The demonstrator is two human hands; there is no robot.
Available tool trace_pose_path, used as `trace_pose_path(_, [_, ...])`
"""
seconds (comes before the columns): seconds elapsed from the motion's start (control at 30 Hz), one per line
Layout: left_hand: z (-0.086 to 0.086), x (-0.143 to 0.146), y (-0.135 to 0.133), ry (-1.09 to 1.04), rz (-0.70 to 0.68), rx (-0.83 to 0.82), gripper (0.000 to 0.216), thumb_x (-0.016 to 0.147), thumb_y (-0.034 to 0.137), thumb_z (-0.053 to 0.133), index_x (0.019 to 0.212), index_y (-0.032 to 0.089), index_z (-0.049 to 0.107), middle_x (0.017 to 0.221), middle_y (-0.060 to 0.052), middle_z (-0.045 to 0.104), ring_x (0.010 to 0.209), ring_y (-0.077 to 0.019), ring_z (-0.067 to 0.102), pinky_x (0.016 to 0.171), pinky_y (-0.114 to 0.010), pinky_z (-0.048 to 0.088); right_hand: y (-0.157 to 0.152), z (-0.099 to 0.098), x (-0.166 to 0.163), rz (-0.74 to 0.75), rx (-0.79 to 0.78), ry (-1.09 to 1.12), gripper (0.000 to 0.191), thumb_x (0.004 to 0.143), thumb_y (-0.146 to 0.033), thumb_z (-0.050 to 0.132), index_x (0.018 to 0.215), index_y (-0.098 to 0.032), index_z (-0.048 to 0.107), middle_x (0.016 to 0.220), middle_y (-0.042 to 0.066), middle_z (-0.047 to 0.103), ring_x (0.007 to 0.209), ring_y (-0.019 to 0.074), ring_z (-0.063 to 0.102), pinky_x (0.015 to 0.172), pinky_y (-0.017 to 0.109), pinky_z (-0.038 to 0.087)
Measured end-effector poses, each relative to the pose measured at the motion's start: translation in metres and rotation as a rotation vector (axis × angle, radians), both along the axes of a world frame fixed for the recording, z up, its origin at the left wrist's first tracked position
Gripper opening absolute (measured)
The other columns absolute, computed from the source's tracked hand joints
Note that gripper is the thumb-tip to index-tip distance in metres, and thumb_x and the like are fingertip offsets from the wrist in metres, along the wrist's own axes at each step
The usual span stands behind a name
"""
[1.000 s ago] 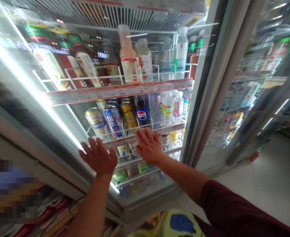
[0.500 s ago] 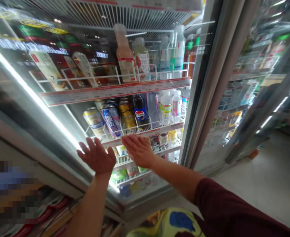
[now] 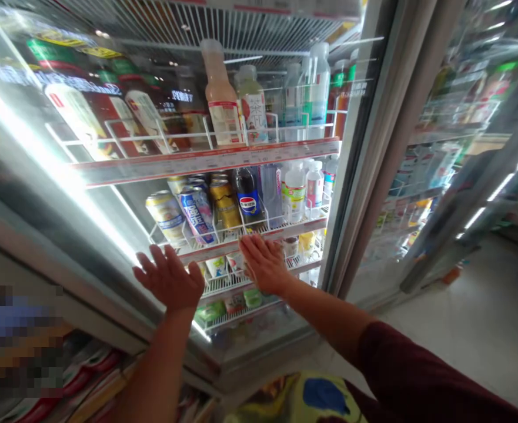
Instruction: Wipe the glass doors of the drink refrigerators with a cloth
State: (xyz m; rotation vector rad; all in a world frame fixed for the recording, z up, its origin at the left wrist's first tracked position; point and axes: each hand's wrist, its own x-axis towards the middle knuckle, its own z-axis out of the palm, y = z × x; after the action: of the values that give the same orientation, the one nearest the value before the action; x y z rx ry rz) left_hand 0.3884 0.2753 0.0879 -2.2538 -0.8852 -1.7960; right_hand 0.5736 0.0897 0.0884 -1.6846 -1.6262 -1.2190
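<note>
My left hand (image 3: 170, 279) is raised with its fingers spread, palm towards a glass-doored drinks fridge. To its right, my right hand (image 3: 265, 264) lies flat with fingers stretched out, in front of the middle shelves. Both hands are empty; whether the palms touch the glass I cannot tell. Just above them a shelf holds a white and yellow can (image 3: 166, 216), a blue and pink can (image 3: 197, 212), a gold can (image 3: 226, 202) and a dark Pepsi bottle (image 3: 248, 200). My right hand hides part of the shelf's front edge.
On the upper shelf behind a price strip (image 3: 214, 160) stand a peach-coloured bottle (image 3: 221, 100) and several others. Lower racks hold cups and tubs (image 3: 253, 298). The fridge frame (image 3: 373, 147) runs along the right, with another glass-fronted unit beyond. Packets (image 3: 86, 367) sit at lower left.
My right hand has moved to the right, away from my left hand. My left hand has shifted slightly left and stays spread.
</note>
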Motion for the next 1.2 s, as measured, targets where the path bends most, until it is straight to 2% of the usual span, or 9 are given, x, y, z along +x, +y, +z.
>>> trace_pose_path(0.07, [0.0,0.0,0.0,-0.002,-0.008,-0.005,0.089,0.098,0.067,0.04,0.155,0.0,0.047,0.167,-0.029,0.033,0.168,-0.0401,0.002,0.137,-0.071,0.0,-0.009,-0.014,0.004,0.063,-0.04,-0.065,0.057,0.102,-0.029,0.061,0.158,-0.026,0.055,0.164,-0.001,0.048,0.163,0.0139,0.026,0.138,0.029,0.018])
trace_pose_path(0.13, [0.001,0.0,0.0,-0.001,-0.016,-0.01,0.088,0.098,0.067,0.039,0.155,0.0,0.046,0.168,-0.028,0.032,0.168,-0.0399,0.001,0.137,-0.071,-0.001,-0.016,-0.009,0.016,0.07,-0.041,-0.072,0.057,0.102,-0.03,0.06,0.159,-0.027,0.054,0.164,-0.002,0.048,0.164,0.0125,0.025,0.138,0.028,0.018])
trace_pose_path(0.27, [0.0,-0.001,-0.001,0.01,-0.007,-0.006,0.089,0.1,0.067,0.034,0.158,0.001,0.042,0.169,-0.028,0.03,0.168,-0.038,-0.001,0.137,-0.072,-0.002,-0.027,0.027,0.051,-0.066,0.091,0.06,0.067,0.108,-0.027,0.048,0.171,-0.013,0.031,0.172,0.011,0.032,0.167,0.0252,0.015,0.14,0.047,0.011])
trace_pose_path(0.33, [-0.001,-0.002,-0.001,0.014,0.004,0.001,0.09,0.101,0.068,0.032,0.158,0.0,0.043,0.169,-0.029,0.03,0.169,-0.0368,-0.001,0.137,-0.07,0.0,-0.031,0.029,0.059,-0.113,0.149,0.103,0.069,0.109,-0.027,0.044,0.173,-0.01,0.024,0.173,0.015,0.029,0.167,0.029,0.015,0.139,0.052,0.013])
trace_pose_path(0.57, [-0.002,-0.002,0.0,0.005,0.016,-0.004,0.087,0.1,0.067,0.033,0.16,0.004,0.042,0.169,-0.026,0.031,0.168,-0.0374,0.0,0.138,-0.069,0.0,-0.058,-0.023,0.057,-0.077,0.229,0.03,0.067,0.108,-0.025,0.047,0.173,-0.021,0.03,0.157,0.009,0.056,0.158,0.02,0.039,0.138,0.036,0.023])
trace_pose_path(0.8, [0.002,-0.002,-0.004,-0.014,-0.013,-0.063,0.088,0.098,0.067,0.03,0.158,0.004,0.043,0.168,-0.025,0.033,0.167,-0.0434,0.0,0.136,-0.074,-0.002,-0.072,0.037,0.117,-0.254,0.438,0.244,0.074,0.112,-0.026,0.03,0.175,-0.007,-0.003,0.177,0.02,0.004,0.167,0.035,0.0,0.134,0.066,0.016])
trace_pose_path(1.03, [0.0,-0.003,-0.001,-0.007,-0.025,-0.076,0.084,0.099,0.065,0.035,0.16,0.008,0.042,0.17,-0.022,0.031,0.168,-0.0383,-0.003,0.138,-0.069,-0.005,-0.073,-0.017,0.089,-0.206,0.378,0.176,0.072,0.111,-0.027,0.035,0.176,-0.013,0.005,0.174,0.019,0.023,0.166,0.0346,0.018,0.13,0.061,0.037])
trace_pose_path(1.1, [-0.002,-0.003,0.0,-0.007,-0.029,-0.074,0.084,0.099,0.065,0.036,0.159,0.007,0.044,0.17,-0.023,0.032,0.169,-0.0366,-0.003,0.14,-0.066,-0.005,-0.074,-0.008,0.093,-0.201,0.385,0.181,0.069,0.112,-0.028,0.034,0.175,-0.009,0.013,0.172,0.022,0.029,0.165,0.035,0.02,0.131,0.059,0.035])
trace_pose_path(1.2, [-0.002,-0.004,0.0,-0.013,-0.041,-0.072,0.087,0.098,0.069,0.038,0.16,0.009,0.043,0.17,-0.023,0.031,0.169,-0.0343,-0.004,0.14,-0.062,-0.007,-0.072,0.031,0.11,-0.223,0.462,0.238,0.066,0.114,-0.029,0.026,0.172,0.002,0.018,0.171,0.027,0.024,0.166,0.0359,0.011,0.135,0.058,0.022])
